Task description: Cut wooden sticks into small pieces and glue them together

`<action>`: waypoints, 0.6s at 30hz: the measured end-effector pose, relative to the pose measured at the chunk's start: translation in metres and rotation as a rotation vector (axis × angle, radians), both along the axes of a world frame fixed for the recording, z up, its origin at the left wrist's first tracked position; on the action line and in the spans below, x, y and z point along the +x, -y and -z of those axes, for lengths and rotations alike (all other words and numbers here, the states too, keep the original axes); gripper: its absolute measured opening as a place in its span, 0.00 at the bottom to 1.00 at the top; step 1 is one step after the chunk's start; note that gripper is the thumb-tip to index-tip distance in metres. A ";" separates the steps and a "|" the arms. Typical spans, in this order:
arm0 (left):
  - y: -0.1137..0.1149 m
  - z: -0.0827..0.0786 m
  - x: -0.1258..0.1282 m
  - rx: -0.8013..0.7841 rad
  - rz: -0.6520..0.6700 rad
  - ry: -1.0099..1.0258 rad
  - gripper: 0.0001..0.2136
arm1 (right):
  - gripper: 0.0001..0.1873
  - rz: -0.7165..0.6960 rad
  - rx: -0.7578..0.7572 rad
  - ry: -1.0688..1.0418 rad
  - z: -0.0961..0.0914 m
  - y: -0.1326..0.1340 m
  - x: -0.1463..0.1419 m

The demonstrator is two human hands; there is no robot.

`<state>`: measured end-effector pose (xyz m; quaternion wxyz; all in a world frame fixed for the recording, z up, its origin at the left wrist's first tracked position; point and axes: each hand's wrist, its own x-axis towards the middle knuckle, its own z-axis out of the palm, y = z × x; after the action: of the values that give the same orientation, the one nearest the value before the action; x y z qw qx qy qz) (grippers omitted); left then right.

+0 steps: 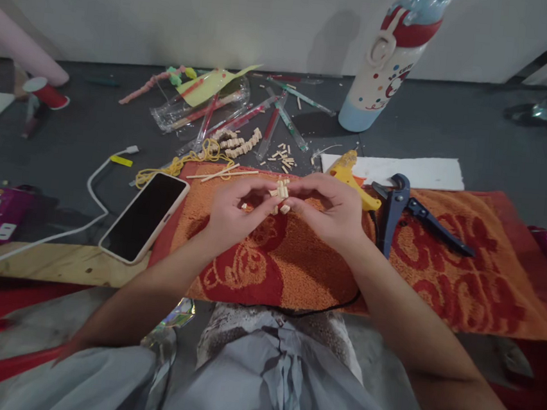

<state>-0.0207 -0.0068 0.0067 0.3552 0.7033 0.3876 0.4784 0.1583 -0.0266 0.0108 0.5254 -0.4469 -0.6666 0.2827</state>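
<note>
Fingers (302,209) of both hands close in a pinch around a small pale wooden piece (282,190), the left hand (232,207) and the right hand (338,208) meeting above an orange-and-red towel (320,267) at the near edge of a dark table (282,112). Thumbs and fingertips stand only the width of the piece apart, gripping it from either side; whether the pale ends showing below the thumbs belong to it cannot be told. Just left of the left hand, a phone (147,215) lies face up, partly on the towel, beside a white charging cable (97,198). Beyond the hands, thin sticks (225,173) cross at the towel's far edge, near a yellow cord (175,164), curved rows of short wooden pieces (245,145) and scattered cut bits (285,158). To the right of the right hand rest a yellow glue gun (347,168) and a dark blue cutter (395,210), its handles spread. Farther back, a white, blue and red bottle (380,80) stands upright, right of slim wrapped tubes (271,124).
</note>
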 end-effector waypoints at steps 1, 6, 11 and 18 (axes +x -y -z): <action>0.000 0.000 0.002 -0.073 0.017 0.034 0.10 | 0.06 0.008 -0.039 -0.012 0.002 -0.001 0.000; -0.003 -0.001 0.006 -0.311 0.047 0.128 0.14 | 0.09 -0.003 -0.167 -0.129 0.011 -0.006 -0.002; -0.005 -0.002 0.005 -0.365 0.073 0.129 0.14 | 0.11 -0.052 -0.255 -0.224 0.013 -0.008 -0.003; -0.004 0.001 0.007 -0.416 0.083 0.192 0.15 | 0.13 -0.123 -0.364 -0.293 0.010 -0.010 -0.002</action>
<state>-0.0139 -0.0027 0.0060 0.5471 0.5815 0.4133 0.4378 0.1563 -0.0169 0.0006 0.5091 -0.4471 -0.5471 0.4915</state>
